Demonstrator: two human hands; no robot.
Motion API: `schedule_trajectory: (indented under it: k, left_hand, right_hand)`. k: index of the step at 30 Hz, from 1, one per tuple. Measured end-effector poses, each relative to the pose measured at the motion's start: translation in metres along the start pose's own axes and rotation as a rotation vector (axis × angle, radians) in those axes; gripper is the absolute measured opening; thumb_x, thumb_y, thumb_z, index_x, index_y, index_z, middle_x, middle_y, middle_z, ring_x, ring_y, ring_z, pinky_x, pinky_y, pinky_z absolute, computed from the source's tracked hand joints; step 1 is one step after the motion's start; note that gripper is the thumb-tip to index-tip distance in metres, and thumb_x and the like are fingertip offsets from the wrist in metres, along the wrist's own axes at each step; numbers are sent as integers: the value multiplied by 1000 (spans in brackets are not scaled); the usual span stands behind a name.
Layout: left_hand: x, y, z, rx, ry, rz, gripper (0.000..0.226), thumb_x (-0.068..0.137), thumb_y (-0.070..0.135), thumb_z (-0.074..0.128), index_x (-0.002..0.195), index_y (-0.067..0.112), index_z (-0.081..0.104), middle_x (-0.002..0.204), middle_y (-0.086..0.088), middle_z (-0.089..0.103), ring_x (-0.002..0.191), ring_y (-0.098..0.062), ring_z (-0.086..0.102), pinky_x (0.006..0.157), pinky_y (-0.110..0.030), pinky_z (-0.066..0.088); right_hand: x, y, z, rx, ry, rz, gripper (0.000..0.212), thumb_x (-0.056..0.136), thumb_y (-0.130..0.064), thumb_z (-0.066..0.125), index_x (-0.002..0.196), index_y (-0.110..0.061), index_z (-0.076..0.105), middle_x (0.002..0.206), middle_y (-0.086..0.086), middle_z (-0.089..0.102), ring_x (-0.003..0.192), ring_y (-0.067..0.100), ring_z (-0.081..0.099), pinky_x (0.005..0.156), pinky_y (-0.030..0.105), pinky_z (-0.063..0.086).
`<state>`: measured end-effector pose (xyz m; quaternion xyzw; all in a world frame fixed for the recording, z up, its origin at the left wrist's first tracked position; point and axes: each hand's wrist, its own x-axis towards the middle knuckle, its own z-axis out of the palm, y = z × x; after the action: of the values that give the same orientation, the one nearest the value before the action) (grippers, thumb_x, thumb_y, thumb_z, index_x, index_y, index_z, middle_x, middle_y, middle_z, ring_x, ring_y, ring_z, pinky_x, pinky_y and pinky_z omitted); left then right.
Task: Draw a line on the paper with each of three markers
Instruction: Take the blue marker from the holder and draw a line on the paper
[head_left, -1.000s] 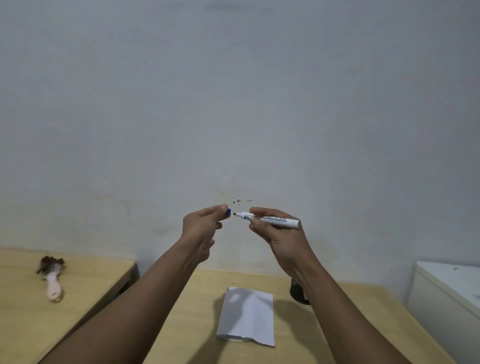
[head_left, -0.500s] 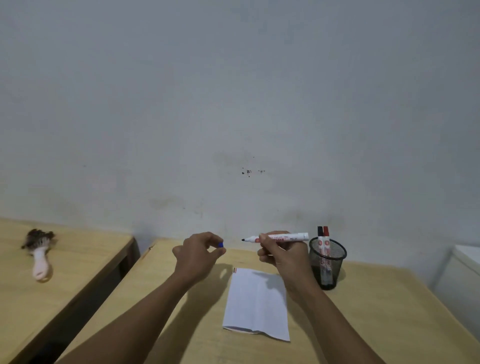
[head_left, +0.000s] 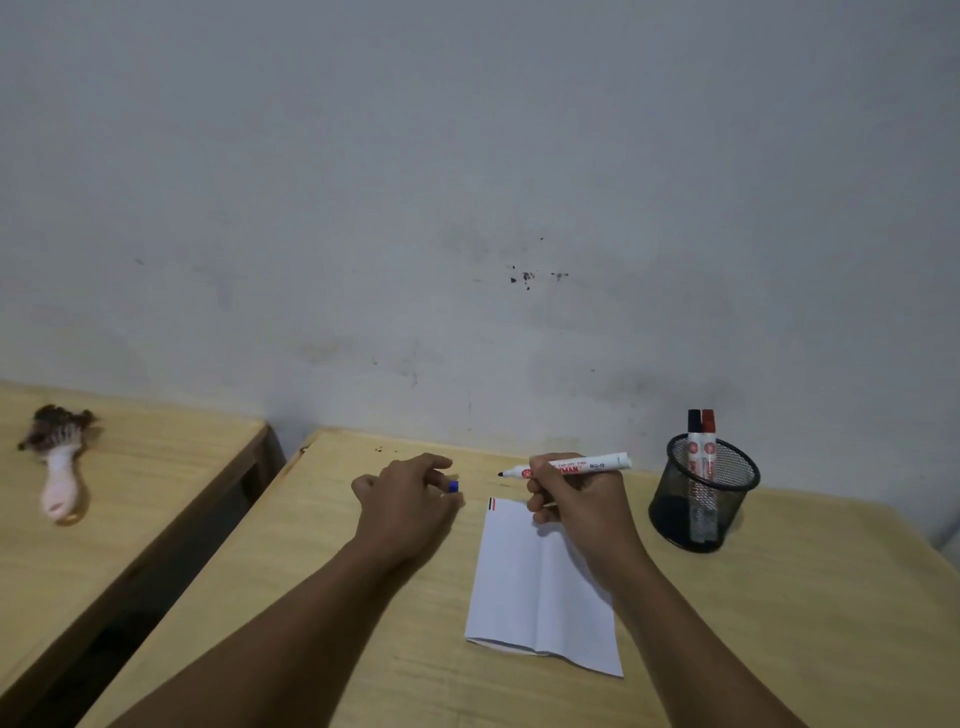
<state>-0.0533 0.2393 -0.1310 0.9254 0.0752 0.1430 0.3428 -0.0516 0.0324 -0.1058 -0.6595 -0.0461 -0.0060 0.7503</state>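
Observation:
A folded white paper (head_left: 540, 587) lies on the wooden table (head_left: 779, 613), with short black and red marks at its top left corner. My right hand (head_left: 576, 499) holds an uncapped white marker (head_left: 587, 464) level above the paper's top edge, tip pointing left. My left hand (head_left: 410, 499) hovers just left of the paper, pinching the marker's blue cap (head_left: 453, 486). A black mesh cup (head_left: 701, 493) at the right holds a black-capped marker (head_left: 694, 447) and a red-capped marker (head_left: 708, 447), both upright.
A second wooden table (head_left: 130, 493) stands to the left across a dark gap, with a pink-handled hairbrush (head_left: 57, 462) on it. A grey wall rises right behind both tables. A white unit shows at the far right edge.
Both hands have come down from in front of the wall to just above the table. The view has tilted down, bringing the mesh cup and the whole paper into sight.

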Motion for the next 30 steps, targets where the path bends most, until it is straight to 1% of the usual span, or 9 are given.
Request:
schedule_trajectory:
  k: [3,6,8,10,18,22,25,27,30]
  left_hand:
    - [-10,5,0,99,69,87,53,80,44,68,130,37,53,116,18,61,111,-9,53,89,-34,17]
    - [-36,16,-6,169,164,339,37,81,48,64,115,36,58,113,19,57,106,-9,49,92,-38,24]
    - [-52,17,-10,272,9,483,36,83,59,56,112,39,61,114,21,59,108,-8,48,93,-42,26]
    - [-59,14,-12,409,-178,540,49,84,68,45,122,41,60,128,21,58,117,-12,45,92,-44,27]
    - [-57,7,-13,484,-349,543,61,88,70,32,136,37,51,152,19,41,128,-13,39,92,-45,30]
    - [-53,6,-16,490,-416,522,66,86,76,29,140,40,40,157,21,29,134,-11,28,100,-46,25]
    - [-56,1,-13,491,-506,472,71,87,78,25,147,41,23,162,23,8,145,-11,6,114,-61,7]
    - [-58,-2,-10,503,-533,445,71,88,79,20,149,43,13,162,26,-5,147,-9,-9,114,-68,-5]
    - [-60,-3,-9,512,-540,435,72,87,79,18,149,45,8,161,28,-10,148,-8,-15,113,-70,-8]
  right_hand:
    - [2,7,3,-40,-3,36,16,93,-19,71,92,-4,75,73,9,69,65,19,63,56,35,53]
    - [7,14,6,-27,-8,77,16,93,-18,71,91,-2,75,73,12,68,65,21,61,55,35,52]
    - [10,18,6,-71,-14,88,18,94,-19,70,93,-2,74,74,12,69,64,20,62,54,33,54]
    - [15,20,6,-135,-17,92,21,95,-21,68,96,0,72,74,12,69,62,18,63,52,31,56]
    - [26,27,9,-238,-61,58,20,98,-19,63,95,-1,71,71,13,67,58,21,59,41,27,46]
    - [26,34,5,-381,-66,-13,10,92,-17,72,91,-8,74,71,14,71,52,15,62,47,26,51]
    - [29,38,3,-466,-48,-58,16,94,-22,69,86,-9,73,69,15,70,48,17,61,48,26,52]
    - [30,40,3,-476,-50,-86,21,95,-22,67,82,-7,73,67,17,69,46,18,59,47,26,50]
    - [29,41,3,-447,-62,-102,22,95,-20,68,80,-4,73,65,22,66,46,20,55,44,26,46]
